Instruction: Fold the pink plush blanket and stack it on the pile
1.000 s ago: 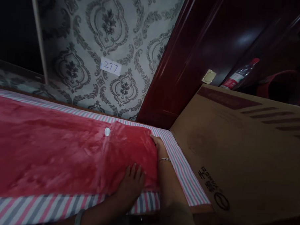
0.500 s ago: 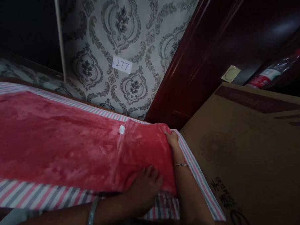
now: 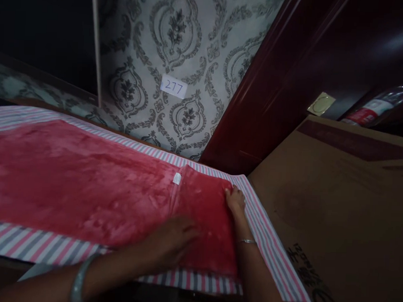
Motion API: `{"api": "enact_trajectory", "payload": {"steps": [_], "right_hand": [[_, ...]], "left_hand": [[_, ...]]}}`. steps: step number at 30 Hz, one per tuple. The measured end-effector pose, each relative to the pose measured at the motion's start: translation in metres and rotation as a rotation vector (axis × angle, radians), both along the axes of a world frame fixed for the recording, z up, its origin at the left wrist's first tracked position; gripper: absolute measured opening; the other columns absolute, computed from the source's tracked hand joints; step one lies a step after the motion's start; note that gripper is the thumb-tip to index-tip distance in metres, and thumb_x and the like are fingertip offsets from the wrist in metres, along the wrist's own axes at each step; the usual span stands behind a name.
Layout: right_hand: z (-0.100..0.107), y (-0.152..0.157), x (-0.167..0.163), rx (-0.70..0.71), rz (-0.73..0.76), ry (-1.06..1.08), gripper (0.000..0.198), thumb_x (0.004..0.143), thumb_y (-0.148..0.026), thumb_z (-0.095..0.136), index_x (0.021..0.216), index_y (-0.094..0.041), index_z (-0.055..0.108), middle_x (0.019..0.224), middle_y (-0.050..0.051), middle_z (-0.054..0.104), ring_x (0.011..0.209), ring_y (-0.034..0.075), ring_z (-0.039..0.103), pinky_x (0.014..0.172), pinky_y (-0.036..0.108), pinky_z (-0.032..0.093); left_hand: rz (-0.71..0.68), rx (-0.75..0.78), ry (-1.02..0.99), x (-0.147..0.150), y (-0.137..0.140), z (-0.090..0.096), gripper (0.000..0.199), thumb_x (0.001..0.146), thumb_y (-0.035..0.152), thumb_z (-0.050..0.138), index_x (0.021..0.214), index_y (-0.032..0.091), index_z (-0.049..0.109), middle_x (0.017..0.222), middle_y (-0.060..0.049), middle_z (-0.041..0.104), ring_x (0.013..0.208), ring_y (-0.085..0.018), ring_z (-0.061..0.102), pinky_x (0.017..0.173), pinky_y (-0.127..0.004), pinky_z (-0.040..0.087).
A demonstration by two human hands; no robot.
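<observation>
A red plush blanket point(image 3: 119, 187) lies flat, with its right end folded over in a thicker section. A small white tag point(image 3: 177, 178) shows beside the fold's edge. My right hand point(image 3: 236, 200) is at the far right corner of the folded section, thumb on top and fingers curled at the edge. Over the near part of the fold, my left hand point(image 3: 175, 241) is blurred, its fingers apart and holding nothing; whether it touches the blanket is unclear.
Beneath the blanket is a striped pink, grey and white sheet point(image 3: 47, 246). A large cardboard box point(image 3: 346, 197) stands at the right, with a plastic bottle point(image 3: 373, 109) behind it. Patterned wallpaper carries a paper marked 277 point(image 3: 174, 86). A dark red wooden panel point(image 3: 257, 104) rises beside it.
My left hand has moved left and lifted from its flat press on the fold. The folded end now looks flatter and straighter. My right hand stays near the corner; the view has shifted slightly.
</observation>
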State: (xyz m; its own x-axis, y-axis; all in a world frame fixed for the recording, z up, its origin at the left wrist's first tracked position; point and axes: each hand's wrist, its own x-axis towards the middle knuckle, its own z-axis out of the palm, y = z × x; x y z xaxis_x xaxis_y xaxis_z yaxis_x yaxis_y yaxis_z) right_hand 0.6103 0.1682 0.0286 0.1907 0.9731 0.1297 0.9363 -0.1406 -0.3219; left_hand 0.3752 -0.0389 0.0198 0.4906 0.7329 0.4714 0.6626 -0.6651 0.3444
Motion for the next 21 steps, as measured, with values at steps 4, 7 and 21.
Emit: {"api": "enact_trajectory", "payload": {"steps": [4, 7, 21], "right_hand": [[0.004, -0.030, -0.051, 0.087, 0.243, -0.143, 0.058, 0.102, -0.041, 0.035, 0.157, -0.022, 0.034, 0.166, 0.012, 0.026, 0.152, 0.031, 0.024, 0.117, 0.052, 0.029], [-0.016, -0.058, -0.085, 0.012, 0.407, -0.199, 0.058, 0.103, -0.045, 0.031, 0.158, -0.028, 0.030, 0.168, 0.007, 0.021, 0.154, 0.030, 0.019, 0.119, 0.056, 0.026], [-0.095, -0.050, -0.078, 0.151, 0.522, -0.261, 0.067, 0.095, -0.055, 0.022, 0.153, -0.028, 0.042, 0.162, 0.005, 0.036, 0.150, 0.031, 0.030, 0.115, 0.060, 0.031]], "left_hand": [[0.339, 0.026, 0.079, -0.104, 0.009, -0.009, 0.044, 0.096, 0.027, 0.043, 0.137, 0.026, 0.058, 0.142, -0.010, 0.058, 0.134, -0.026, 0.052, 0.115, -0.048, 0.040], [0.637, -0.163, 0.208, -0.177, 0.006, -0.018, 0.054, 0.097, 0.043, 0.042, 0.148, 0.026, 0.049, 0.155, -0.012, 0.046, 0.146, -0.033, 0.038, 0.122, -0.059, 0.024], [1.354, -0.358, 0.346, -0.392, -0.071, -0.007, 0.059, 0.099, 0.044, 0.031, 0.150, 0.019, 0.045, 0.162, -0.017, 0.031, 0.151, -0.036, 0.025, 0.118, -0.067, 0.016]]}}
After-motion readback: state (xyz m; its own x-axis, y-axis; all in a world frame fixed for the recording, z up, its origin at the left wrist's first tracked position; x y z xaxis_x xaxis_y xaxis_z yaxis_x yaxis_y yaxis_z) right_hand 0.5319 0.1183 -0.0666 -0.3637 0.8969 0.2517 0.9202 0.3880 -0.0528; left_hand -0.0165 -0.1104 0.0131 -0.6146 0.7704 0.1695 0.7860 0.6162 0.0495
